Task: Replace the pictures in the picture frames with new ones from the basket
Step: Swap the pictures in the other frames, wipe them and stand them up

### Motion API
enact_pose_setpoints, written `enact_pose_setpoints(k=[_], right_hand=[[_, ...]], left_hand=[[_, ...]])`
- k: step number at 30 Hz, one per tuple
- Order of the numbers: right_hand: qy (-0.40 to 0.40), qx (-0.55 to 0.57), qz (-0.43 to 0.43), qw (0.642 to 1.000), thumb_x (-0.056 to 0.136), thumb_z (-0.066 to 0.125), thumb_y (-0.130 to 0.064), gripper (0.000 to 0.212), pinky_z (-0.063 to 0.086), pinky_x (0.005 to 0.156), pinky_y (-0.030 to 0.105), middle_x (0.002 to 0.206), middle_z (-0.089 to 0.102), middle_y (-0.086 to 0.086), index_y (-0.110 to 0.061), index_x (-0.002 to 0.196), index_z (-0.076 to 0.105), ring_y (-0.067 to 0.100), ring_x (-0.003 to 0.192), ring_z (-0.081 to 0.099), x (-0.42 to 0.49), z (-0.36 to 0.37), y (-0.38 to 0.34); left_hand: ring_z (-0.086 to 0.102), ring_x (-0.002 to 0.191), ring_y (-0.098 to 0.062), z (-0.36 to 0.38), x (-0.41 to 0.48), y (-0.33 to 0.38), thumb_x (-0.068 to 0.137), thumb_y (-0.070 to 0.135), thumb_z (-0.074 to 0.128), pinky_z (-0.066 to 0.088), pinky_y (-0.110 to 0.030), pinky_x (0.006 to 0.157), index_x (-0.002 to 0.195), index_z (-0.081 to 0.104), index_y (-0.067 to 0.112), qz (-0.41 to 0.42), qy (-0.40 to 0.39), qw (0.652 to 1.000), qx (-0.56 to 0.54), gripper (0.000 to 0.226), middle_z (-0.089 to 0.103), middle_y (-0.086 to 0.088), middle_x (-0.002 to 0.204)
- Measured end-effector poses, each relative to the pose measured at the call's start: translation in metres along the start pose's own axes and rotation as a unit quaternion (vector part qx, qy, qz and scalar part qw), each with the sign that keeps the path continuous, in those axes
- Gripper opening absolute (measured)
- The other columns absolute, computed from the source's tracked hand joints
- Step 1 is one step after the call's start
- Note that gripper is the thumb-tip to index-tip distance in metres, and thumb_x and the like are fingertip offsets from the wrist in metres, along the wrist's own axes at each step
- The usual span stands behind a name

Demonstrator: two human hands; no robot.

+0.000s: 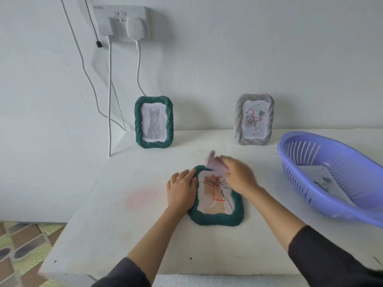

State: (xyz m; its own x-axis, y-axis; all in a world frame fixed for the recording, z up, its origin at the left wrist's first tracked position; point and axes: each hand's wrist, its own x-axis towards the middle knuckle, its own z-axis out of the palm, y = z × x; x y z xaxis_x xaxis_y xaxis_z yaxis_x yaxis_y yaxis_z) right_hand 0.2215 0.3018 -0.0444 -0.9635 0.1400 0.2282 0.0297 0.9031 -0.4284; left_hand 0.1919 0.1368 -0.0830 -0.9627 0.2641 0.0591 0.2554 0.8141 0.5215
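Observation:
A green rope-edged frame lies flat on the white table, showing a flower drawing marked with red lines. My left hand rests on the frame's left edge with fingers fairly straight. My right hand is over the frame's top right corner and pinches a blurred pinkish cloth or paper. A second green frame with a cat picture stands against the wall. A grey frame with a rose picture marked in red stands to its right.
A purple plastic basket sits at the right with paper pictures inside. White cables hang from a wall socket down past the table's left back corner. Patterned floor shows at the lower left.

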Motion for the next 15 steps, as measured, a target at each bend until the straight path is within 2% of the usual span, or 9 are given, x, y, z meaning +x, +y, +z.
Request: enact_pose_setpoints(k=[1, 2, 3, 4, 6, 10, 13, 15], right_hand=[[-0.049, -0.035, -0.020, 0.998, 0.088, 0.043, 0.004, 0.050, 0.043, 0.101, 0.029, 0.135, 0.054, 0.001, -0.020, 0.131, 0.049, 0.019, 0.119, 0.054, -0.004, 0.009, -0.001], [-0.074, -0.058, -0.036, 0.995, 0.088, 0.041, 0.005, 0.054, 0.027, 0.114, 0.032, 0.144, 0.044, -0.001, -0.021, 0.135, 0.045, 0.019, 0.132, 0.042, -0.009, 0.016, -0.002], [-0.078, -0.056, -0.052, 0.994, 0.088, 0.040, 0.005, 0.055, 0.015, 0.118, 0.031, 0.148, 0.038, -0.002, -0.020, 0.137, 0.043, 0.017, 0.138, 0.033, -0.014, 0.020, -0.004], [-0.079, -0.041, -0.071, 0.993, 0.088, 0.038, 0.003, 0.055, 0.011, 0.119, 0.030, 0.148, 0.037, -0.002, -0.020, 0.137, 0.043, 0.015, 0.139, 0.030, -0.020, 0.022, -0.006], [-0.084, -0.015, -0.130, 0.988, 0.082, 0.033, 0.000, 0.059, 0.011, 0.120, 0.027, 0.145, 0.043, -0.001, -0.018, 0.136, 0.046, 0.013, 0.137, 0.034, -0.035, 0.020, -0.005], [-0.183, -0.007, -0.211, 0.960, 0.070, 0.031, 0.005, 0.073, 0.005, 0.112, 0.009, 0.143, 0.044, -0.009, -0.025, 0.134, 0.048, 0.002, 0.134, 0.032, -0.069, -0.003, 0.022], [-0.199, -0.056, -0.212, 0.955, 0.074, 0.029, 0.007, 0.076, 0.006, 0.116, 0.016, 0.147, 0.035, -0.017, -0.035, 0.137, 0.040, -0.002, 0.137, 0.024, -0.064, -0.022, 0.039], [-0.149, -0.090, -0.164, 0.971, 0.082, 0.032, 0.012, 0.072, 0.004, 0.114, 0.019, 0.148, 0.033, -0.015, -0.032, 0.139, 0.038, 0.004, 0.139, 0.025, -0.038, -0.017, 0.040]], left_hand=[[0.024, 0.140, -0.024, 0.001, -0.001, 0.000, 0.100, 0.033, 0.027, 0.019, -0.036, 0.113, 0.142, 0.034, 0.031, 0.003, 0.004, 1.000, 0.009, 0.043, 0.037, 0.008, 0.149], [0.024, 0.140, -0.023, 0.001, -0.002, -0.001, 0.101, 0.033, 0.026, 0.018, -0.035, 0.114, 0.143, 0.034, 0.031, 0.002, 0.005, 1.000, 0.016, 0.043, 0.036, 0.009, 0.150], [0.024, 0.141, -0.023, 0.002, -0.002, -0.001, 0.101, 0.033, 0.025, 0.018, -0.034, 0.115, 0.144, 0.033, 0.031, 0.000, 0.004, 1.000, 0.023, 0.044, 0.035, 0.009, 0.150], [0.023, 0.142, -0.023, 0.002, -0.001, -0.001, 0.101, 0.033, 0.025, 0.018, -0.033, 0.115, 0.144, 0.032, 0.031, 0.001, 0.005, 1.000, 0.029, 0.044, 0.035, 0.009, 0.151], [0.023, 0.142, -0.022, 0.002, -0.001, -0.001, 0.101, 0.034, 0.026, 0.017, -0.031, 0.116, 0.145, 0.031, 0.031, 0.008, 0.008, 0.999, 0.042, 0.044, 0.035, 0.010, 0.151], [0.023, 0.142, -0.022, 0.005, -0.002, 0.001, 0.101, 0.034, 0.026, 0.016, -0.032, 0.116, 0.144, 0.032, 0.029, 0.000, -0.003, 0.999, 0.034, 0.044, 0.036, 0.009, 0.150], [0.023, 0.142, -0.020, 0.008, -0.004, 0.001, 0.101, 0.034, 0.026, 0.016, -0.032, 0.116, 0.145, 0.032, 0.030, 0.015, -0.005, 0.999, 0.042, 0.044, 0.037, 0.010, 0.150], [0.024, 0.142, -0.020, 0.006, -0.001, 0.000, 0.101, 0.034, 0.026, 0.017, -0.032, 0.116, 0.144, 0.032, 0.030, 0.016, 0.000, 0.999, 0.043, 0.044, 0.037, 0.010, 0.150]])
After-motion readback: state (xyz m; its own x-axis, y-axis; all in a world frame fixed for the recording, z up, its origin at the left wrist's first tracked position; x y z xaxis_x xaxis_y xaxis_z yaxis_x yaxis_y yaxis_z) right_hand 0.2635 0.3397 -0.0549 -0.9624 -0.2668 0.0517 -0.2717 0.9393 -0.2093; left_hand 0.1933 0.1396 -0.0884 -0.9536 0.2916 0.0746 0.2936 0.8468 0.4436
